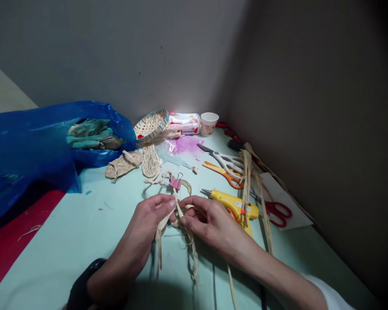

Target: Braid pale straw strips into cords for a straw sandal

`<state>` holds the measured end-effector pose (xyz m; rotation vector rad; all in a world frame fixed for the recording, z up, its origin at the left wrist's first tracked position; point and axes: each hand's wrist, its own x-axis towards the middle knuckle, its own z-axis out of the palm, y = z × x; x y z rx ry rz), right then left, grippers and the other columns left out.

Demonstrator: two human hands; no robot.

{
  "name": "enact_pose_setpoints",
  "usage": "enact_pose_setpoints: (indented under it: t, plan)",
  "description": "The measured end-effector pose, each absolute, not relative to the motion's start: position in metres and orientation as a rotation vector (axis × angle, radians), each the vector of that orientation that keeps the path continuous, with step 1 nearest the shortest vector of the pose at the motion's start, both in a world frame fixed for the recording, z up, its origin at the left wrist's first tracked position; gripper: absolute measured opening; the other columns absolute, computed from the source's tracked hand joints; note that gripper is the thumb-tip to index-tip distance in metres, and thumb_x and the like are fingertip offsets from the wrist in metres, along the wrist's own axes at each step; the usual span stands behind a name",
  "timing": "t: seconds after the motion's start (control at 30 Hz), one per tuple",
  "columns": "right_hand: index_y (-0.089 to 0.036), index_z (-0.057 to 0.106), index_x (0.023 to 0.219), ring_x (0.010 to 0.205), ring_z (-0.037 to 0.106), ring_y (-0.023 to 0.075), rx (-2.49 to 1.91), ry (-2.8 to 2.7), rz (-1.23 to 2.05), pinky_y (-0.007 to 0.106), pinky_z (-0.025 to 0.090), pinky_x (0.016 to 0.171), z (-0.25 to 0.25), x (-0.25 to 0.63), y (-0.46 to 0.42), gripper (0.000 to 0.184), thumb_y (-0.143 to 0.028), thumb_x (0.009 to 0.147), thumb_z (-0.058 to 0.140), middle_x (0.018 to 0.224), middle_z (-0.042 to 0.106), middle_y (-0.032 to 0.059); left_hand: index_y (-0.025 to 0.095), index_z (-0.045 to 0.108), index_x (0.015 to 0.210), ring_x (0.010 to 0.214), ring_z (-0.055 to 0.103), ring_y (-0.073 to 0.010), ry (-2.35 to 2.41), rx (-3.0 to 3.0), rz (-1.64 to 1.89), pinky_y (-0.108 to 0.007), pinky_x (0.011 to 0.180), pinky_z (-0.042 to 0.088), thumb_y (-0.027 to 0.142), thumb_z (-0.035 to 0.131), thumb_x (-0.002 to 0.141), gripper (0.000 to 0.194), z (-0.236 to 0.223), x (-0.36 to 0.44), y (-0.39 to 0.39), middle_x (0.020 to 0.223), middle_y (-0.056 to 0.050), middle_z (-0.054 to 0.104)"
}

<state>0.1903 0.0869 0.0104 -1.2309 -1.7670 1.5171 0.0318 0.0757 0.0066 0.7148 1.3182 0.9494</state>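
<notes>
Pale dried plant-fibre strips run between my two hands and hang down over the table. My left hand pinches one strip between thumb and fingers, its free end dangling below. Close beside it, my right hand is closed on other strips, with thumb and forefinger together. Just beyond the fingertips, a pink binder clip grips the far end of the strips. A finished length of braid lies by the clip. Part of the strips is hidden behind my right fingers.
A yellow glue gun, orange scissors, white-handled scissors and red-handled scissors lie at right. Behind are braided soles, a woven basket, a tissue pack and a paper cup. A blue bag fills the left.
</notes>
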Motion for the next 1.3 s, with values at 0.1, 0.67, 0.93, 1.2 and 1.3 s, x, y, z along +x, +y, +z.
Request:
enact_pose_setpoints:
  t: [0.1,0.67,0.93,1.2,1.3]
  plan:
    - [-0.016,0.066,0.097,0.058,0.045,0.01,-1.279,-1.815,1.427,0.021,0.033,0.053,0.011,0.192,0.088,0.02,-0.021,0.083,0.052,0.066,0.056,-0.0009,0.014,0.062,0.089,0.052,0.05,-0.0059,1.348,0.71,0.957,-0.015,0.052,0.038,0.031,0.07,0.074,0.024,0.003,0.031,0.077,0.058,0.004,0.056]
    - [-0.017,0.068,0.092,0.064,0.051,0.0128,-1.405,-2.006,1.195,0.023,0.032,0.058,0.015,0.191,0.106,0.022,-0.03,0.085,0.052,0.07,0.064,0.0015,0.016,0.059,0.081,0.06,0.052,-0.0099,1.461,0.974,0.954,-0.02,0.055,0.039,0.029,0.064,0.075,0.016,0.0,0.037,0.077,0.068,0.002,0.059]
    - [-0.015,0.063,0.081,0.06,0.043,0.0113,-1.447,-2.129,1.058,0.024,0.027,0.057,0.012,0.184,0.105,0.021,-0.02,0.086,0.044,0.064,0.056,-0.0004,0.019,0.061,0.074,0.054,0.046,-0.0112,1.623,1.203,0.935,-0.021,0.051,0.035,0.031,0.064,0.074,0.013,-0.001,0.038,0.073,0.06,0.004,0.055]
    - [-0.015,0.063,0.073,0.057,0.039,0.0097,-1.388,-2.075,1.02,0.024,0.023,0.054,0.01,0.183,0.107,0.022,-0.028,0.086,0.05,0.06,0.049,-0.0021,0.02,0.067,0.076,0.057,0.049,-0.0131,1.714,1.424,0.887,-0.023,0.056,0.037,0.028,0.063,0.076,0.008,0.004,0.034,0.074,0.064,0.002,0.062]
    - [-0.015,0.066,0.074,0.057,0.039,0.0097,-1.395,-2.041,1.028,0.025,0.023,0.053,0.011,0.184,0.107,0.021,-0.024,0.085,0.05,0.059,0.05,-0.002,0.021,0.069,0.074,0.071,0.057,-0.0162,1.677,1.469,0.875,-0.024,0.067,0.04,0.03,0.063,0.078,0.012,0.006,0.028,0.075,0.074,0.0,0.068]
